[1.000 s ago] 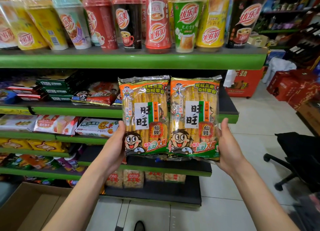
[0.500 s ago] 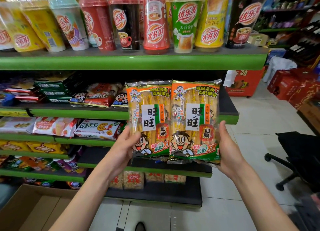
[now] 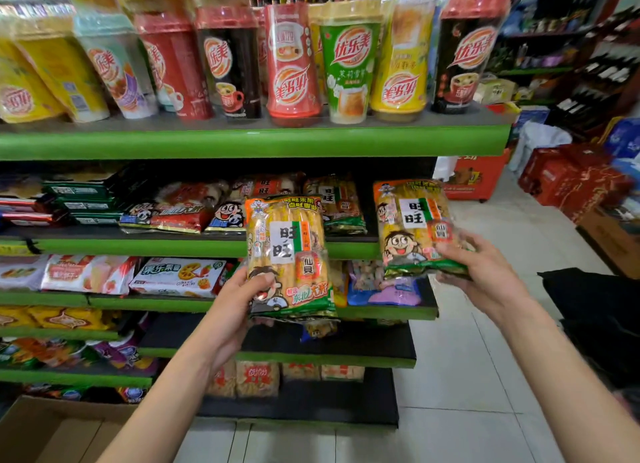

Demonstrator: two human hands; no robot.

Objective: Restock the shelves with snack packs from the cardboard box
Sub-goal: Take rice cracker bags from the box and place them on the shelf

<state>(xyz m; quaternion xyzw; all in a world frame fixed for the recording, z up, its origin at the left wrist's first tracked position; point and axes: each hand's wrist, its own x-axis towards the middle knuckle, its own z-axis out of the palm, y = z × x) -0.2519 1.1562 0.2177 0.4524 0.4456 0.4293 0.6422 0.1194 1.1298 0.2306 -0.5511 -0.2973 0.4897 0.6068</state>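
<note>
The left hand point(image 3: 239, 299) grips the lower left corner of one snack pack point(image 3: 289, 254), thumb curled over its front, holding it upright in front of the green shelves point(image 3: 256, 142). The right hand point(image 3: 485, 272) pinches the lower right edge of a second snack pack point(image 3: 414, 225) — this one is tilted and held off the shelf end, well apart from the first. More of the same packs point(image 3: 337, 202) lie on the second shelf behind. Tall drink cups point(image 3: 349, 60) line the top shelf. The cardboard box point(image 3: 52, 431) sits open on the floor at lower left.

cups point(image 3: 291, 60) on shelf point(image 3: 256, 142), box point(image 3: 52, 431) below left
</note>
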